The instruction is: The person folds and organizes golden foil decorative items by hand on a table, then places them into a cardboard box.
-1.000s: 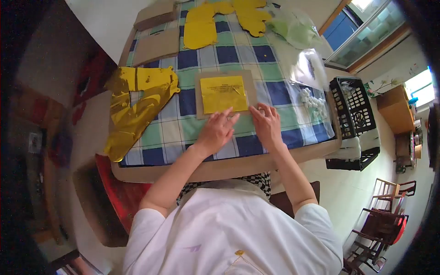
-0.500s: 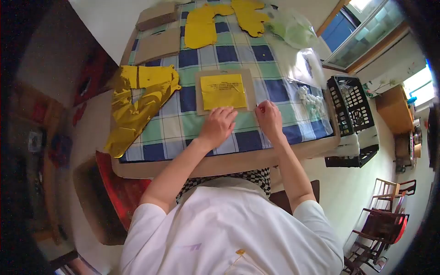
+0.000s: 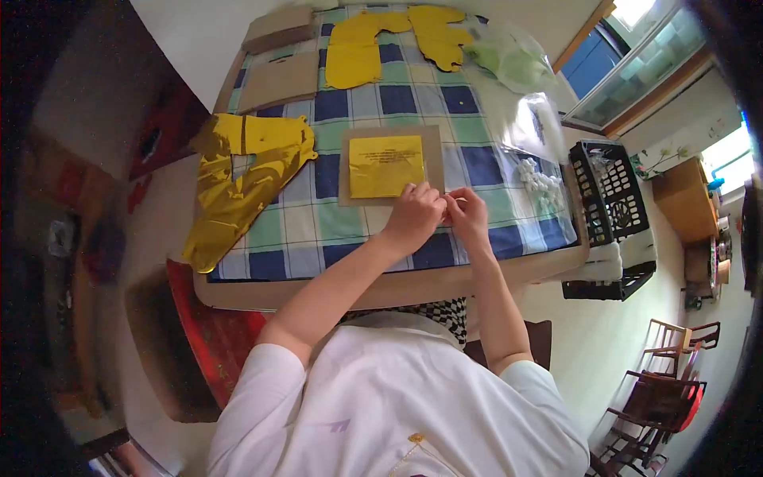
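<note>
A flat yellow packet with printed dark text lies on a brown cardboard piece on the checked tablecloth. My left hand is at the lower right corner of the cardboard, its fingers curled closed. Touching it at the fingertips, my right hand is pinched just right of that corner. Whatever lies between the fingertips is too small to make out. To the left, a shiny yellow foil shape spreads over the table's edge.
More yellow foil shapes and cardboard pieces lie at the far side. On the right are clear plastic bags, small white items and a black crate. Chairs stand farther right.
My left hand has moved right, off the packet's lower edge, and its fingers have closed beside my right hand. My right hand has shifted slightly down.
</note>
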Demonstrator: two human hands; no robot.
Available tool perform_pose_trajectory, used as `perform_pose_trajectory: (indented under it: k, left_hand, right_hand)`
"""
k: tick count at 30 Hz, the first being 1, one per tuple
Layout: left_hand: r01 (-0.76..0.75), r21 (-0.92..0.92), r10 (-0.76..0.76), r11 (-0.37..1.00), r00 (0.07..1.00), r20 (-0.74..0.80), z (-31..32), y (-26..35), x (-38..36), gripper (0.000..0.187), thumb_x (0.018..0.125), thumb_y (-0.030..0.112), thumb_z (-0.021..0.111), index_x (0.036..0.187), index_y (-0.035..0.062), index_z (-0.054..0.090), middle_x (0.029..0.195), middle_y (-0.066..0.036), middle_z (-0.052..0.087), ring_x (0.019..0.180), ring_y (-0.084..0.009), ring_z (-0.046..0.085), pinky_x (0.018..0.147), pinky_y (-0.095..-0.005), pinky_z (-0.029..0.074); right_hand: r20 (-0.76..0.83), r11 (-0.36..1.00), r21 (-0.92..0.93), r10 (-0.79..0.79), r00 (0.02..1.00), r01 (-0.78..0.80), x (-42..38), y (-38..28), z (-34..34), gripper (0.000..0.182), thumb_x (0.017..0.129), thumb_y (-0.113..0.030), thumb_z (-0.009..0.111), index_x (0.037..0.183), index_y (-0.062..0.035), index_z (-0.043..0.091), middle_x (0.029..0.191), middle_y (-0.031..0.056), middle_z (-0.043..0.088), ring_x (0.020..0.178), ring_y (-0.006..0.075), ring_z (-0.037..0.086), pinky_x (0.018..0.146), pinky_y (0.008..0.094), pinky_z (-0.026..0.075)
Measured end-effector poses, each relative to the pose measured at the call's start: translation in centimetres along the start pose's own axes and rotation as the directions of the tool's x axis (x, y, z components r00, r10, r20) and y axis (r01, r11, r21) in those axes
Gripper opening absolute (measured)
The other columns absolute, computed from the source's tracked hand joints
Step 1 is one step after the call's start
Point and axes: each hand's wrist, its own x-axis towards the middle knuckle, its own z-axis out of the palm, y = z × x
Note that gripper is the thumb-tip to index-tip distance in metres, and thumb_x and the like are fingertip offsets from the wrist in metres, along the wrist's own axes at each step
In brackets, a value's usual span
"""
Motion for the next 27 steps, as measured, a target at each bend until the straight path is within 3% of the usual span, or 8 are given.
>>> perform_pose_trajectory:
  k: [5,8,11,14,17,20,23,27]
  left_hand:
    - [-0.01,0.109,-0.001,0.994,0.995,0.101,0.4,0.1,0.2,0.006,0.077,0.012,0.063,0.075,0.0072,0.061,0.08,-0.006,0.058,0.088,-0.0242,0.056,0.08,-0.0389,0.043]
    - [0.031,0.014,-0.032,0.999,0.997,0.073,-0.5,0.1,-0.7,0.007,0.077,0.014,0.063,0.079,0.0073,0.061,0.08,-0.007,0.059,0.089,-0.0238,0.056,0.079,-0.0378,0.043]
    - [0.217,-0.129,-0.201,0.968,0.971,0.128,-1.6,-0.6,-1.8,0.007,0.077,0.013,0.063,0.081,0.008,0.062,0.082,-0.007,0.059,0.089,-0.0244,0.056,0.08,-0.0383,0.043]
    - [0.12,-0.083,-0.117,0.989,0.992,0.038,-2.1,-0.9,-1.0,0.006,0.078,0.013,0.061,0.081,0.0088,0.062,0.084,-0.007,0.059,0.09,-0.024,0.057,0.08,-0.0374,0.045]
    - [0.014,0.004,-0.014,1.0,0.998,0.065,-0.2,-1.2,-0.7,0.009,0.078,0.015,0.062,0.076,0.0064,0.061,0.082,-0.007,0.059,0.085,-0.025,0.057,0.074,-0.0381,0.047]
    - [-0.044,0.012,0.043,0.999,0.996,0.072,0.3,-0.7,-0.4,0.009,0.078,0.016,0.061,0.078,0.0064,0.061,0.084,-0.008,0.059,0.086,-0.0248,0.057,0.076,-0.0377,0.047]
    - [-0.017,0.011,0.015,1.0,0.992,0.122,0.9,-0.8,-0.4,0.01,0.078,0.016,0.062,0.082,0.0065,0.062,0.086,-0.008,0.059,0.088,-0.0249,0.057,0.077,-0.0379,0.047]
    - [0.069,-0.146,-0.041,0.987,0.981,0.192,0.6,-1.0,-0.4,0.012,0.077,0.015,0.063,0.085,0.0064,0.062,0.086,-0.009,0.059,0.088,-0.027,0.057,0.078,-0.0398,0.047]
  right_hand:
    - [-0.007,0.999,-0.037,0.026,1.0,-0.027,0.3,0.1,0.1,0.014,0.09,-0.011,0.061,0.09,0.0022,0.057,0.069,0.0104,0.066,0.055,0.0112,0.061,0.043,0.0243,0.046]
    - [-0.043,0.994,-0.103,0.021,0.999,-0.025,0.1,-0.1,-0.3,0.013,0.091,-0.011,0.06,0.09,0.0014,0.057,0.068,0.0096,0.065,0.052,0.0107,0.059,0.042,0.0244,0.044]
    - [-0.034,0.995,-0.092,0.037,0.999,-0.04,0.1,-0.6,-0.1,0.011,0.091,-0.01,0.059,0.091,0.0006,0.057,0.065,0.0069,0.063,0.049,0.01,0.056,0.041,0.0237,0.043]
    - [0.036,0.99,-0.138,0.027,0.999,-0.021,-0.3,-0.5,0.3,0.011,0.091,-0.01,0.059,0.091,0.0005,0.056,0.066,0.008,0.064,0.051,0.0103,0.058,0.042,0.0241,0.043]
    - [0.029,0.994,-0.1,0.051,0.998,-0.047,-0.6,-0.4,0.6,0.011,0.091,-0.01,0.061,0.091,0.0006,0.057,0.068,0.0094,0.066,0.058,0.0118,0.062,0.044,0.0248,0.046]
    - [0.022,0.993,-0.104,0.062,0.998,-0.06,-0.9,-1.2,0.3,0.012,0.091,-0.01,0.061,0.092,0.001,0.057,0.069,0.0096,0.066,0.059,0.0126,0.063,0.045,0.0251,0.048]
    - [0.011,0.994,-0.106,0.04,0.999,-0.039,-0.8,-0.8,-0.1,0.012,0.092,-0.01,0.059,0.093,0.0015,0.056,0.07,0.0095,0.066,0.057,0.0106,0.061,0.044,0.0238,0.045]
    - [-0.002,0.994,-0.077,0.079,0.997,-0.079,-1.3,-1.1,0.1,0.011,0.092,-0.011,0.058,0.093,0.0006,0.057,0.072,0.0096,0.067,0.057,0.0094,0.061,0.043,0.0218,0.043]
